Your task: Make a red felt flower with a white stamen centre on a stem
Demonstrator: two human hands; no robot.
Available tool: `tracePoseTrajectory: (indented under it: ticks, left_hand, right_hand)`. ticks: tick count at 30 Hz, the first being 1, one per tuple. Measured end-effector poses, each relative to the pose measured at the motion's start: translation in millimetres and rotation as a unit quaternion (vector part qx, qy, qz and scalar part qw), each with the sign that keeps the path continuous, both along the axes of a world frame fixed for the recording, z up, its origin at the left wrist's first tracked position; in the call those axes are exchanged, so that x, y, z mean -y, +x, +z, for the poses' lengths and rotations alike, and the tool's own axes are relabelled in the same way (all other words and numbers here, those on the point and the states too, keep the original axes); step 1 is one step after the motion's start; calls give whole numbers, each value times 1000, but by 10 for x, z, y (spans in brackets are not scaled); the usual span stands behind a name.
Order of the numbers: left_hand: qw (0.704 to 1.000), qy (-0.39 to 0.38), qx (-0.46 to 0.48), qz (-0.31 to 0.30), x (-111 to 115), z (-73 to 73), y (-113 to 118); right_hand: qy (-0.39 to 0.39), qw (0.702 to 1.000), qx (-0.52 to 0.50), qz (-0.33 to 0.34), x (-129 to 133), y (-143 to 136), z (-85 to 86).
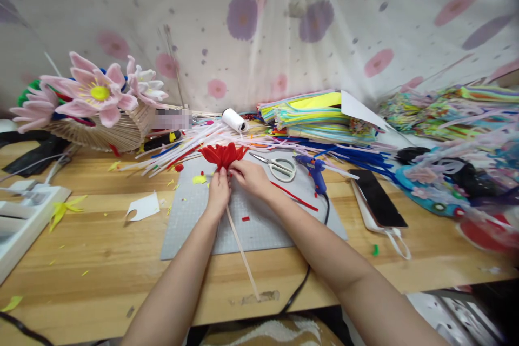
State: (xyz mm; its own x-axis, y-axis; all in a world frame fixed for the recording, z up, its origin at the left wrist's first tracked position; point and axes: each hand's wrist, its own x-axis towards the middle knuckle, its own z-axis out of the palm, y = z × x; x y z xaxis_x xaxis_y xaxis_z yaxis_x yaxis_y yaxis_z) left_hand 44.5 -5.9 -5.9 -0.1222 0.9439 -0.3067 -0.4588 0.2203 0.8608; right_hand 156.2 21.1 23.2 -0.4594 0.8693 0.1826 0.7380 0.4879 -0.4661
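A red pipe-cleaner flower stands over the grey cutting mat, its petals spread upward. My left hand is closed around the base of the flower, where a pale thin stick runs down toward the table's front edge. My right hand pinches at the same base from the right, fingertips close to the left thumb. What lies between the right fingertips is too small to make out. Scissors and a blue glue gun lie on the mat just right of my hands, near a red pipe cleaner.
Pink pipe-cleaner flowers stand at the back left. Bundles of coloured pipe cleaners and a white thread spool line the back. A phone lies to the right, a power strip to the left. The glue gun's cord crosses the front edge.
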Motion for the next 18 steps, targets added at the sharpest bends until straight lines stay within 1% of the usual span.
tracePoseTrajectory:
  ticks: [3,7,10,12,14,16,18]
  left_hand:
    - [998,-6,-16,63,10,39,4]
    - [997,-3,47,55,4,95,-12]
    - [987,-13,152,44,-9,139,-65]
    - [969,-30,245,24,-11,170,-110]
    - [943,-37,332,-8,-1,194,-148]
    - [918,-26,396,-29,22,211,-167]
    - [897,-19,441,-31,55,223,-165]
  right_hand:
    - [7,1000,4,4,-6,-6,12]
    - [14,1000,-5,4,-10,0,33]
    - [13,999,-31,-7,-7,2,43]
    - [10,999,-51,-12,-3,3,50]
    - [6,997,-73,-15,1,7,63]
    - [-2,996,-91,-21,4,10,82]
    - [-16,994,-104,-29,6,11,98]
